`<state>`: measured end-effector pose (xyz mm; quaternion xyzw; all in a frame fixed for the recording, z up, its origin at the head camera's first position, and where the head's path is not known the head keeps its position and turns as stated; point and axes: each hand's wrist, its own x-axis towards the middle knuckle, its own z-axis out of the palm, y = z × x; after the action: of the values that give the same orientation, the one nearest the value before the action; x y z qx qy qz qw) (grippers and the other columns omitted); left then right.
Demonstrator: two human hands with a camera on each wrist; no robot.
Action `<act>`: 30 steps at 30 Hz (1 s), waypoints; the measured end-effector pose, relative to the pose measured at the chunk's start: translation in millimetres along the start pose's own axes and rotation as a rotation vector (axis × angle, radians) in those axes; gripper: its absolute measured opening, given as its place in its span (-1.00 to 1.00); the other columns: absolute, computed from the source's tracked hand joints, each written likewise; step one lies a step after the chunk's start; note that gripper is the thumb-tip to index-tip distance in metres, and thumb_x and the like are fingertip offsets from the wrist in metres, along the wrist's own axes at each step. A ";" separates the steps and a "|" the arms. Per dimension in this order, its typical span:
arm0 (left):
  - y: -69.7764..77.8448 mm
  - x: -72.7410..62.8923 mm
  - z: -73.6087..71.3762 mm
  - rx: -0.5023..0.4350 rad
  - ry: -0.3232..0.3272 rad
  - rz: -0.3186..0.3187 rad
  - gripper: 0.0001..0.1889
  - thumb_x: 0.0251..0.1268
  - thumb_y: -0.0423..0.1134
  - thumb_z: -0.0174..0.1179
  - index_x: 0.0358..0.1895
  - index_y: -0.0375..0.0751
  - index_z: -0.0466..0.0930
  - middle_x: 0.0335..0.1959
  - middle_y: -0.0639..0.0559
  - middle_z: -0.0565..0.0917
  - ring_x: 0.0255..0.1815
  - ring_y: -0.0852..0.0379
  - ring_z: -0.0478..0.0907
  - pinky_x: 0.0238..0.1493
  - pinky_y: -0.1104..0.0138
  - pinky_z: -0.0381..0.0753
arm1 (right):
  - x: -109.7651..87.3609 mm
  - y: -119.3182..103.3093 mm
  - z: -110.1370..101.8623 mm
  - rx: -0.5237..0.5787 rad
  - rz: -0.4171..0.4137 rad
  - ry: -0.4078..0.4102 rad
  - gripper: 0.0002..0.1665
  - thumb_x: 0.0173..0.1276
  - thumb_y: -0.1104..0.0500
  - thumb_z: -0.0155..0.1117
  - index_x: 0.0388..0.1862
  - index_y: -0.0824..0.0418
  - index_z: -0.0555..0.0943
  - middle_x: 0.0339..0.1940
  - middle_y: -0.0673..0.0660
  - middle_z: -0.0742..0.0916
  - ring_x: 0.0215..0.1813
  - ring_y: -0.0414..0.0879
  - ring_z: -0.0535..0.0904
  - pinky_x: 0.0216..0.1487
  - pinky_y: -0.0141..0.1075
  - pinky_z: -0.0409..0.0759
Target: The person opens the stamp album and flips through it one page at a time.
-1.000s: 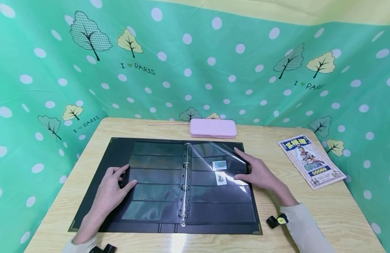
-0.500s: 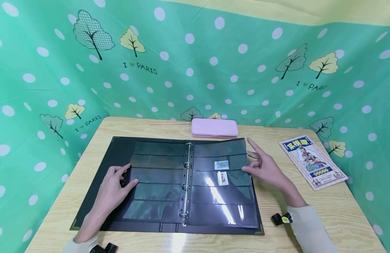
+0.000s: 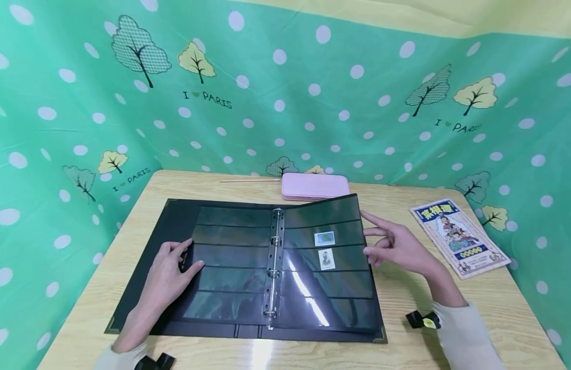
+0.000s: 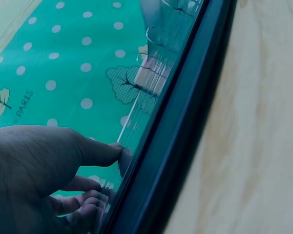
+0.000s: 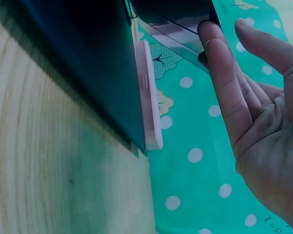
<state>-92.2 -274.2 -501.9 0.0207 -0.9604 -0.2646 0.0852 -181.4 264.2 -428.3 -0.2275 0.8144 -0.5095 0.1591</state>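
A black ring-bound stamp album [image 3: 142, 267] lies spread on the table, its black pages split into clear strip pockets. Two small stamps sit in the right page [image 3: 341, 280]: a blue stamp [image 3: 324, 238] above a white stamp [image 3: 327, 259]. My right hand [image 3: 396, 246] is at that page's outer edge, fingers extended; the page's outer side is raised from the cover. In the right wrist view, fingertips [image 5: 216, 46] touch the page edge while the thumb stands apart. My left hand [image 3: 165, 275] rests loosely at the left page's outer edge, holding nothing.
A pink case [image 3: 315, 186] stands behind the album, with a thin stick [image 3: 250, 180] beside it. An illustrated booklet [image 3: 460, 238] lies at the table's right. A green dotted cloth [image 3: 266, 87] rises behind the wooden table [image 3: 479, 318].
My right hand has drawn back to the right from over the right page to its edge. That page's outer side has risen. My left hand stays in place.
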 end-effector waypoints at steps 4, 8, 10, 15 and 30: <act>3.0 1.4 -0.3 0.011 0.003 -0.001 -0.30 0.42 -0.22 0.54 0.48 -0.54 0.54 0.14 -0.42 0.53 -0.04 -0.25 0.56 -0.12 -0.09 0.57 | -1.5 -3.4 2.2 0.004 -0.064 -0.015 0.00 0.55 0.41 0.43 0.83 0.31 0.16 0.39 0.74 0.57 -0.35 0.10 0.86 -0.30 -0.07 0.86; 9.9 -0.3 -1.9 -0.001 0.066 0.005 -0.38 0.42 -0.24 0.53 0.42 -0.52 0.60 0.17 -0.46 0.56 0.10 -0.39 0.54 0.04 -0.24 0.57 | -2.3 -8.4 7.0 0.018 -0.101 -0.027 0.00 0.57 0.42 0.40 0.84 0.23 0.15 0.41 0.72 0.57 -0.29 0.00 0.87 -0.30 -0.07 0.86; 15.2 -0.7 -1.1 -0.023 0.122 0.032 -0.44 0.42 -0.28 0.52 0.38 -0.50 0.64 0.18 -0.47 0.58 0.17 -0.43 0.51 0.10 -0.29 0.54 | -3.5 -10.7 9.2 0.026 -0.111 -0.022 -0.02 0.58 0.42 0.38 0.85 0.21 0.16 0.41 0.71 0.57 -0.26 -0.01 0.87 -0.30 -0.05 0.86; 30.7 -0.3 1.9 -0.079 0.218 0.114 -0.54 0.40 -0.35 0.52 0.32 -0.38 0.72 0.19 -0.37 0.61 0.19 -0.37 0.51 0.06 -0.23 0.55 | -6.5 -15.9 12.7 0.022 -0.114 0.013 -0.08 0.62 0.41 0.33 0.83 0.20 0.20 0.37 0.69 0.60 -0.27 -0.01 0.86 -0.33 -0.04 0.86; 85.8 -4.8 13.9 -0.189 0.199 0.370 -0.55 0.31 -0.42 0.56 0.26 -0.24 0.78 0.14 -0.14 0.69 0.20 -0.17 0.63 0.19 -0.11 0.65 | -11.1 -30.9 19.6 0.089 -0.210 -0.039 -0.18 0.69 0.48 0.13 0.83 0.22 0.21 0.39 0.70 0.58 -0.25 0.00 0.83 -0.34 -0.03 0.85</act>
<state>-89.4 -193.0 -470.5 -0.1380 -0.9055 -0.3300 0.2283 -155.9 243.6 -408.6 -0.3144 0.7593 -0.5545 0.1306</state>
